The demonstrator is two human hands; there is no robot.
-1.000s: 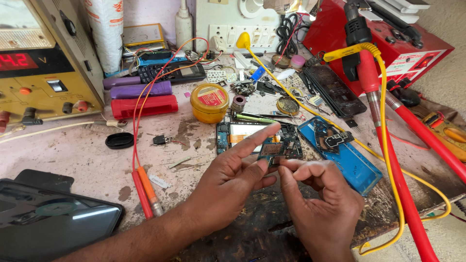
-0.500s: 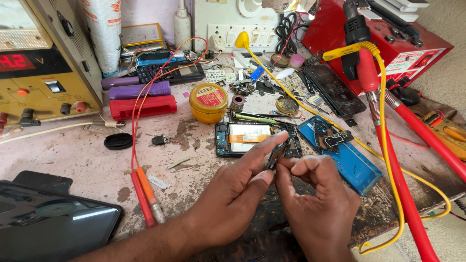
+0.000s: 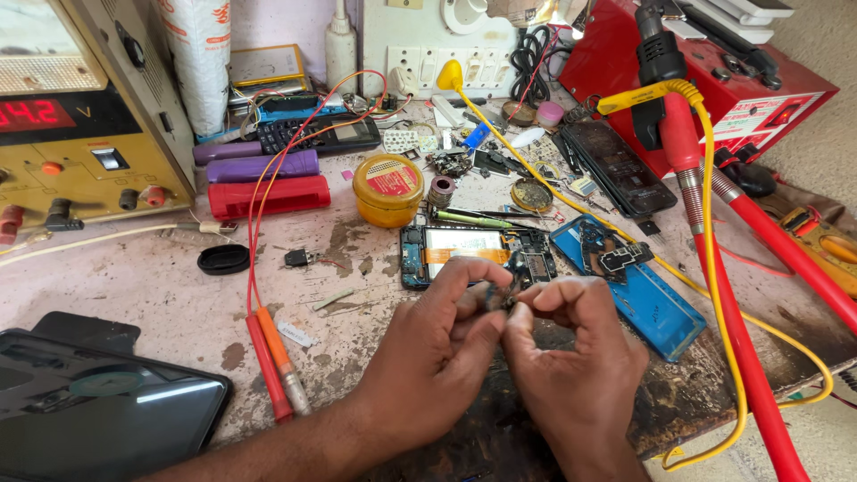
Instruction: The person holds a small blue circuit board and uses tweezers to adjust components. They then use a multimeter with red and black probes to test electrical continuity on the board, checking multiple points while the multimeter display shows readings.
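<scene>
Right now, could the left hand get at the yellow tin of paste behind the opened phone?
Probably yes: the yellow tin stands uncovered just beyond the opened phone, but the left hand is busy pinching a small part.

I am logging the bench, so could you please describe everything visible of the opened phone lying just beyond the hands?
The opened phone lies flat on the stained worktop, back cover off, long side running left to right. Its dark frame shows circuit boards at both ends and a pale middle panel crossed by an orange flex strip. The left hand and right hand hide part of its near edge; contact cannot be told.
</scene>
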